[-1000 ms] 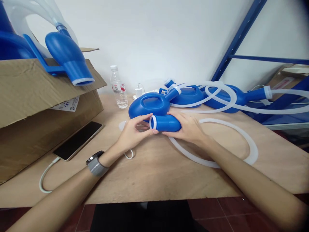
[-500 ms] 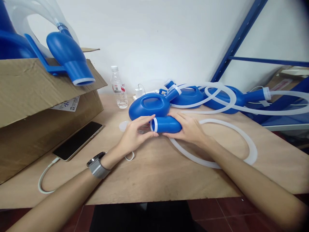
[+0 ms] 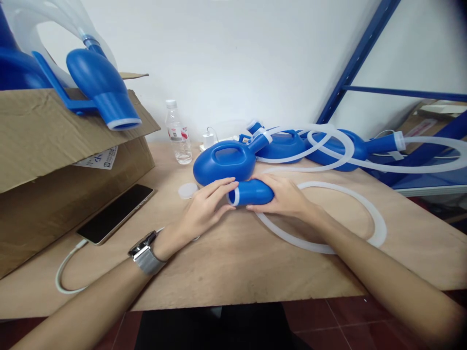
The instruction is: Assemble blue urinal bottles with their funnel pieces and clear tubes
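Your left hand (image 3: 203,209) has fingers gripping the blue cup (image 3: 252,193) at its rim (image 3: 237,196), your right hand (image 3: 291,195) its rounded end, at 5 o'clock from the blue jug (image 3: 207,165). The carton (image 3: 32,121) at 10 o'clock carries blue parts (image 3: 97,73) and tubing (image 3: 67,14).

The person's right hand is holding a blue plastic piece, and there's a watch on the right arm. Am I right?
Not quite: the head view shows the watch on the left arm. The right hand does hold a blue plastic piece.
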Tool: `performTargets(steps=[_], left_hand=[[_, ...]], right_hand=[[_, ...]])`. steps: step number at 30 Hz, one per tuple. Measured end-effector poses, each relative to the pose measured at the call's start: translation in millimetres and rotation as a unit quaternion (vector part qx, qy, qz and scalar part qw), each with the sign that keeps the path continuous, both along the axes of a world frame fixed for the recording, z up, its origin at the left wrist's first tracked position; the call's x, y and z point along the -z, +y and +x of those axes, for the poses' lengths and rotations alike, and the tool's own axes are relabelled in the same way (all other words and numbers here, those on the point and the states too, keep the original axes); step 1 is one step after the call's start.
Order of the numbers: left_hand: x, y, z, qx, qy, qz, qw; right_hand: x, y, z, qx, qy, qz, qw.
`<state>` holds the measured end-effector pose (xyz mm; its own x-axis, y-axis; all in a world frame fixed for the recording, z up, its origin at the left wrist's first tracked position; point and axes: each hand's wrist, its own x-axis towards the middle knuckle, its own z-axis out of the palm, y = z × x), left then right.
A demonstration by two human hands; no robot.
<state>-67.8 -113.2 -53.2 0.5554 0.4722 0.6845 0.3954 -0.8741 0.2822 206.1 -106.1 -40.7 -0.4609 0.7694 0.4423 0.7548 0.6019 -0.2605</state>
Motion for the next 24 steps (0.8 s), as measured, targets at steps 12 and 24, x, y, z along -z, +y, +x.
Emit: performTargets(steps=[12, 24], left_hand=[[-3.8, -9.9, -3.4, -0.005, 0.07, 0.108, 0.992], [-16.3, 18.5, -20.5, -0.271, 0.101, -0.078, 0.954]], right_hand=[[-1.6, 0.0, 3.1, -0.037, 0.015, 0.013, 0.999], [-4.4, 4.8, 9.4, 0.131, 0.028, 0.128, 0.983]])
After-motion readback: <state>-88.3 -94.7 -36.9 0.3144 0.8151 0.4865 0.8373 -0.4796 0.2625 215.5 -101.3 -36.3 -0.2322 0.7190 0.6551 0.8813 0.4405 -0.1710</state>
